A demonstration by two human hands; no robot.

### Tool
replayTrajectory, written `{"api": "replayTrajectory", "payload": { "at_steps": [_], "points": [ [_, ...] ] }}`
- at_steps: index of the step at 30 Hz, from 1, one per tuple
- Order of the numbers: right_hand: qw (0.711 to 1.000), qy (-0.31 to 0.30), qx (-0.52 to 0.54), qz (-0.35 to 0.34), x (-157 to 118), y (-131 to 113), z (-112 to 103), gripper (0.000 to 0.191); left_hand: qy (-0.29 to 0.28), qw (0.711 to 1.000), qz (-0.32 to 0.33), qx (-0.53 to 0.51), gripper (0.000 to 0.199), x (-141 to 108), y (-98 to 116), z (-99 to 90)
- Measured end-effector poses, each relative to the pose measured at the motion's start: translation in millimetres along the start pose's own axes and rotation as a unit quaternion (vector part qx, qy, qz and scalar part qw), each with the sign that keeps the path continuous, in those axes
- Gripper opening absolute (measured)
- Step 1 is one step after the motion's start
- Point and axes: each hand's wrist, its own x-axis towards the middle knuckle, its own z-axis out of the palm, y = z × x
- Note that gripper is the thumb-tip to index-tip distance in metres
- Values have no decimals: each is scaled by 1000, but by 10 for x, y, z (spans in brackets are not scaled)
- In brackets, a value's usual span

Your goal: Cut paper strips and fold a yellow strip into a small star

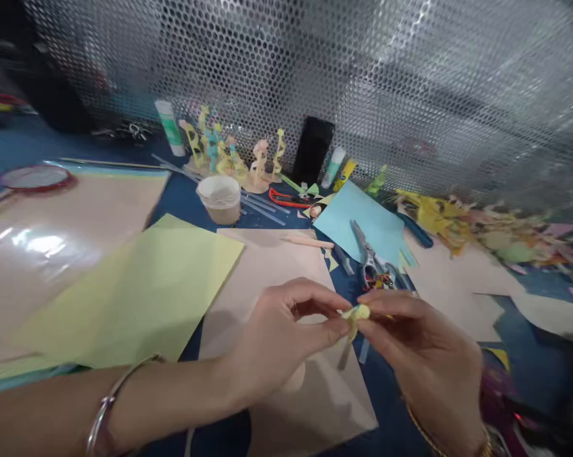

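Between the fingertips of both hands is a small pale-yellow paper piece (361, 312), curled or rolled, with a strip hanging below it. My left hand (293, 333) pinches it from the left with thumb and forefinger. From the right, the thumb and fingers of my right hand (422, 336) close on the same piece. Under the hands lies a pale pink paper sheet (272, 266), partly covered by my left hand and forearm. Scissors (366, 251) rest on a light-blue paper sheet (346, 212) just beyond the fingers. A pink pencil-like stick (310, 242) lies on the pink sheet.
A yellow-green sheet (157, 285) and a plastic-covered stack (91, 209) lie at left. Behind stand a white cup (220, 198), curled paper figures (229, 152), a glue stick (171, 130) and a phone (314, 149). An orange cutter (286, 200) lies near them. Yellow paper scraps (434, 219) sit at right.
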Motion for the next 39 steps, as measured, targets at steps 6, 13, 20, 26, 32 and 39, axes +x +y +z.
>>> {"api": "replayTrajectory", "payload": {
  "at_steps": [6, 13, 20, 26, 32, 39],
  "points": [
    [1000, -12, 10, -3, -8, -15, -47, 20, 6, 1000, 22, 19, 9, 20, 52, 25],
    [1000, -13, 7, -8, -6, -1, -32, 20, 8, 998, 44, 32, 10, 2, 17, 13],
    [1000, -19, 8, -1, -8, -13, -39, 19, 9, 999, 39, 34, 10, 19, 22, 15],
    [999, -27, 23, 25, -21, 10, -50, 24, 25, 1000, -3, 16, 12, 30, 33, 15],
    [999, -27, -6, 29, -30, 38, -79, 18, 24, 999, -21, -3, 13, 31, 30, 9],
    [999, -32, -10, 11, -5, 6, -64, 16, 18, 1000, 6, 14, 9, 24, 45, 16]
  ]
}}
